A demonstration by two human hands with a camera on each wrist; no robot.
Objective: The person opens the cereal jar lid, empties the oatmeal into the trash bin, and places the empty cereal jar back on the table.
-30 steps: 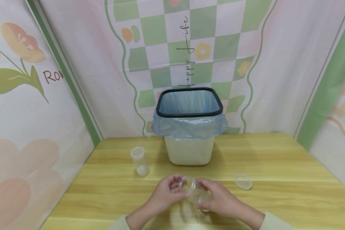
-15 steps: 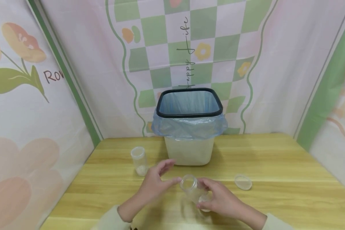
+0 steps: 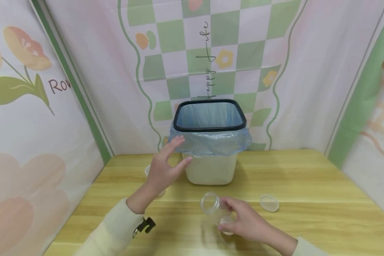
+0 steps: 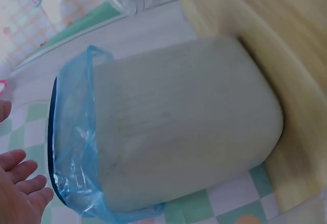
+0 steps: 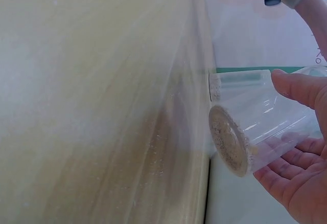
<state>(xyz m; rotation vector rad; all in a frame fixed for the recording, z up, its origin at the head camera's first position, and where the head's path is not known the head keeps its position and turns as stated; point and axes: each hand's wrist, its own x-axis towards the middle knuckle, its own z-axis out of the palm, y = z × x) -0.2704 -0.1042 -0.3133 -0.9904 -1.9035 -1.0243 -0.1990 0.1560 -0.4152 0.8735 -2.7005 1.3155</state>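
Hands apart, the right hand (image 3: 244,222) grips a tilted clear jar (image 3: 213,212) at lower centre of the head view, with what look like pale grains at its base, and a clear round lid (image 3: 269,203) lies at lower right on the wooden table (image 3: 291,170). Left of centre, the left hand (image 3: 162,170), fingers spread and holding nothing, blocks most of a second jar (image 3: 147,171); beyond, mid-frame, stands a bin (image 3: 211,171) with a blue liner (image 3: 212,143), before a checked backdrop (image 3: 196,32).

Yellow wood-grain table (image 3: 291,177) spreading below, pale back curtain (image 3: 192,74) hanging behind, bearing green-and-white checks (image 3: 225,28) and sideways "Happy Life" lettering (image 3: 206,58), flower-printed left curtain (image 3: 32,131) and green-banded right curtain (image 3: 364,117) flanking either side
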